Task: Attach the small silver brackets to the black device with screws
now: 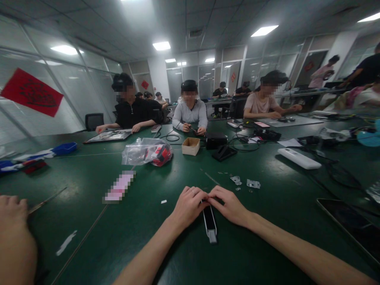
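Straight in front of me on the green table lies a long, narrow device [209, 219] with a black face, a pale rim and a silver near end. My left hand [190, 204] wears a ring and is closed around its far end. From the other side, my right hand [228, 204] pinches at the same end, its fingertips meeting those of the left. Both sets of fingers cover that end, so its details are hidden. Beyond my right hand are two small metal plates [253, 183] with several tiny rings near them.
At the left edge rests another person's hand [12, 215] beside a thin tool [47, 201]. Farther back are a plastic bag [136, 152] with red-and-black contents, an open box [190, 146], a white case [298, 158] and cables. A dark tablet-like slab [350, 225] lies right. Co-workers sit opposite.
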`<state>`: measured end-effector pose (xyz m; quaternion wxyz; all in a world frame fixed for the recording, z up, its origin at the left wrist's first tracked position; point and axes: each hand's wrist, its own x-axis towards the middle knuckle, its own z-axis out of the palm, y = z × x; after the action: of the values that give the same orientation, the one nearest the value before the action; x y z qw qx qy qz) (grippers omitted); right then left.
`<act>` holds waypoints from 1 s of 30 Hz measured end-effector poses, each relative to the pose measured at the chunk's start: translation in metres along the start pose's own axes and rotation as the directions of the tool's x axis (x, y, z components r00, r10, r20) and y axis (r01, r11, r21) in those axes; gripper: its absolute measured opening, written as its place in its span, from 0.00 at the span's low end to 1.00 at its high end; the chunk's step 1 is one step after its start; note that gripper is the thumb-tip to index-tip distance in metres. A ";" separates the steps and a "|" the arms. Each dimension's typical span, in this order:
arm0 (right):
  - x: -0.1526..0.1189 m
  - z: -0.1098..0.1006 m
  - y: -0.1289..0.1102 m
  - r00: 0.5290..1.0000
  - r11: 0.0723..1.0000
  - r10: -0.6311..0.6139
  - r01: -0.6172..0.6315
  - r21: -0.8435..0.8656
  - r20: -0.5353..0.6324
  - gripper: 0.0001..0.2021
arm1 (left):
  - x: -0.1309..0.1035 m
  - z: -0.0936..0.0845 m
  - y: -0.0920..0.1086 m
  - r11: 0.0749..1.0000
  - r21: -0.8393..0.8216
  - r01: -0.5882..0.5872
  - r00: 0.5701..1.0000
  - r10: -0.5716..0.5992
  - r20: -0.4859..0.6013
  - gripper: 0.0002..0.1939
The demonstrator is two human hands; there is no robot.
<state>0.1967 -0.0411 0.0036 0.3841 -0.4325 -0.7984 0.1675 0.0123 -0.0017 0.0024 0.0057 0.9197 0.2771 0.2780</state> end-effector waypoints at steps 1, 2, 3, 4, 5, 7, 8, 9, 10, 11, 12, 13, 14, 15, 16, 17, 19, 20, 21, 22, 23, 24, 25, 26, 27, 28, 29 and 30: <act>0.000 0.000 0.002 1.000 1.000 -0.004 0.004 -0.013 0.000 0.08 | 0.000 0.000 0.000 1.000 0.002 0.004 1.000 -0.004 0.003 0.03; 0.000 0.000 0.003 1.000 0.999 -0.010 0.010 -0.031 -0.001 0.08 | 0.000 -0.001 0.000 1.000 0.005 0.006 1.000 -0.006 0.003 0.03; 0.000 0.000 0.004 1.000 0.999 -0.020 0.020 -0.051 -0.001 0.08 | 0.000 -0.001 0.000 1.000 0.009 0.006 1.000 -0.006 0.000 0.03; 0.000 0.000 0.005 0.999 0.997 -0.033 0.032 -0.072 -0.001 0.08 | 0.000 -0.002 0.000 1.000 0.014 0.004 1.000 -0.004 -0.004 0.04; 0.000 0.000 0.006 0.999 0.995 -0.047 0.046 -0.090 -0.003 0.09 | 0.000 -0.003 0.000 1.000 0.018 0.001 1.000 -0.001 -0.008 0.04; 0.000 0.001 0.007 0.998 0.991 -0.068 0.067 -0.117 -0.006 0.08 | 0.000 -0.003 0.000 1.000 0.026 -0.005 1.000 0.005 -0.019 0.05; 0.000 0.001 0.007 0.997 0.989 -0.074 0.072 -0.126 -0.010 0.08 | 0.000 -0.002 0.000 0.999 0.031 -0.008 1.000 0.009 -0.027 0.05; 0.000 0.001 0.007 0.997 0.989 -0.077 0.074 -0.131 -0.016 0.08 | 0.000 -0.002 0.000 0.999 0.037 -0.012 0.999 0.013 -0.036 0.06; 0.000 0.002 0.007 0.997 0.988 -0.078 0.074 -0.135 -0.023 0.08 | 0.000 -0.002 0.000 0.999 0.043 -0.015 0.999 0.017 -0.044 0.06; 0.000 0.002 0.007 0.997 0.988 -0.078 0.073 -0.135 -0.029 0.09 | 0.000 -0.001 0.000 0.999 0.051 -0.018 0.998 0.021 -0.052 0.06; 0.000 0.002 0.007 0.996 0.988 -0.079 0.074 -0.134 -0.035 0.09 | 0.000 -0.001 0.000 0.998 0.058 -0.022 0.998 0.025 -0.058 0.07; 0.000 0.003 0.008 0.996 0.988 -0.081 0.075 -0.132 -0.040 0.09 | 0.000 -0.001 0.000 0.998 0.063 -0.027 0.998 0.031 -0.061 0.07; 0.000 0.003 0.008 0.996 0.989 -0.083 0.076 -0.129 -0.043 0.09 | 0.000 -0.002 0.000 0.997 0.066 -0.035 0.997 0.039 -0.061 0.08; 0.000 0.003 0.008 0.995 0.989 -0.085 0.079 -0.125 -0.044 0.09 | 0.000 -0.002 0.000 0.997 0.069 -0.044 0.997 0.048 -0.058 0.09; -0.001 0.003 0.009 0.995 0.989 -0.087 0.081 -0.122 -0.044 0.08 | 0.000 -0.003 0.000 0.996 0.073 -0.054 0.997 0.058 -0.056 0.09; -0.001 0.003 0.009 0.995 0.990 -0.087 0.082 -0.118 -0.042 0.08 | 0.000 -0.004 0.000 0.995 0.077 -0.063 0.996 0.067 -0.051 0.10; -0.001 0.003 0.009 0.996 0.991 -0.081 0.076 -0.114 -0.040 0.08 | 0.000 -0.005 0.000 0.994 0.084 -0.069 0.997 0.072 -0.036 0.11; -0.001 0.003 0.009 0.996 0.991 -0.077 0.072 -0.113 -0.041 0.09 | 0.000 -0.005 0.000 0.994 0.086 -0.065 0.997 0.067 -0.030 0.11; -0.001 0.003 0.009 0.996 0.991 -0.073 0.068 -0.113 -0.044 0.09 | 0.000 -0.006 0.000 0.995 0.087 -0.058 0.998 0.060 -0.024 0.12; -0.001 0.003 0.009 0.996 0.991 -0.071 0.066 -0.114 -0.048 0.09 | 0.000 -0.006 0.000 0.995 0.086 -0.051 0.998 0.053 -0.020 0.12; -0.001 0.003 0.009 0.996 0.991 -0.073 0.066 -0.117 -0.052 0.10 | 0.000 -0.006 -0.001 0.995 0.086 -0.044 0.999 0.046 -0.020 0.12; -0.001 0.002 0.008 0.996 0.990 -0.076 0.069 -0.120 -0.054 0.10 | 0.000 -0.006 -0.001 0.996 0.086 -0.040 0.999 0.042 -0.023 0.12; -0.001 0.002 0.008 0.995 0.990 -0.081 0.074 -0.123 -0.054 0.10 | 0.000 -0.006 -0.001 0.996 0.085 -0.037 0.999 0.039 -0.027 0.12; -0.001 0.002 0.008 0.995 0.989 -0.086 0.079 -0.125 -0.053 0.10 | 0.000 -0.006 -0.001 0.996 0.083 -0.033 0.999 0.035 -0.029 0.11; -0.001 0.002 0.008 0.994 0.988 -0.094 0.087 -0.128 -0.051 0.09 | 0.000 -0.005 0.000 0.997 0.078 -0.027 0.999 0.029 -0.029 0.11; -0.002 0.003 0.008 0.993 0.987 -0.104 0.097 -0.130 -0.052 0.09 | 0.001 -0.005 0.000 0.997 0.070 -0.019 0.999 0.021 -0.028 0.10; -0.002 0.003 0.008 0.992 0.985 -0.115 0.107 -0.132 -0.053 0.09 | 0.001 -0.005 0.000 0.998 0.060 -0.007 1.000 0.009 -0.025 0.09; -0.002 0.003 0.007 0.991 0.984 -0.125 0.117 -0.133 -0.054 0.09 | 0.001 -0.005 0.000 0.999 0.047 0.007 1.000 -0.006 -0.024 0.08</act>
<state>0.1990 -0.0382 -0.0038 0.3892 -0.4122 -0.8200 0.0780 0.0103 -0.0016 0.0074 -0.0182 0.9153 0.2867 0.2822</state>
